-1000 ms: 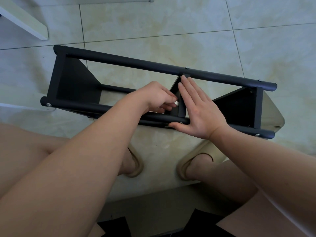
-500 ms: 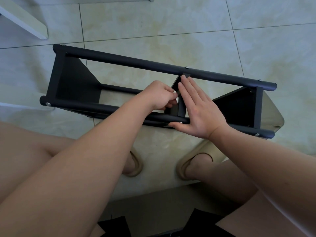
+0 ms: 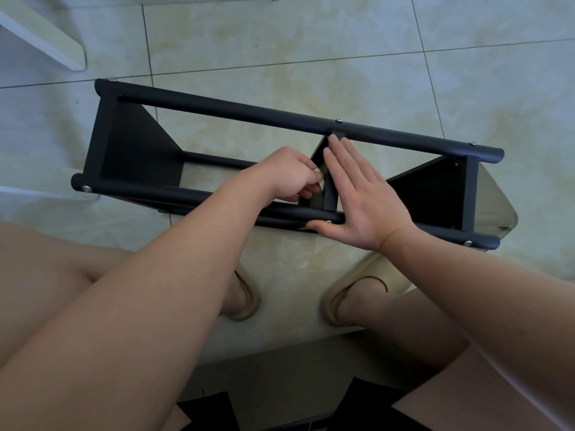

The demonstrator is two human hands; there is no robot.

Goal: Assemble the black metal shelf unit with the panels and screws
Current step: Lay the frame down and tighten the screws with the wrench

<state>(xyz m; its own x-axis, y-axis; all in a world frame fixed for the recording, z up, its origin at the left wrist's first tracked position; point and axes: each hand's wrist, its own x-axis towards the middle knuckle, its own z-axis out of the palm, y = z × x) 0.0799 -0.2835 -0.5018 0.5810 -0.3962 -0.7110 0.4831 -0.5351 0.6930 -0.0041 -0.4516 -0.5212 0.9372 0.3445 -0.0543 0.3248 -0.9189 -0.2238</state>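
The black metal shelf unit [image 3: 236,112] lies on its side on the tiled floor, two long tubes running left to right with three panels between them. My right hand [image 3: 361,194] lies flat with straight fingers against the middle panel [image 3: 329,194], its thumb on the near tube [image 3: 174,194]. My left hand [image 3: 291,174] is curled just left of that panel, fingertips pinching at its edge; I cannot see what they hold. Silver screw heads show on the tubes, one at the far tube's middle [image 3: 339,121].
My knees and feet in beige slippers [image 3: 342,298] are close below the shelf. A white furniture leg [image 3: 46,42] stands at the top left. Black pieces [image 3: 357,402] lie at the bottom edge. Open tiles lie beyond the shelf.
My left hand has crept right and closer to the middle panel's edge. The right hand and the shelf have stayed put.
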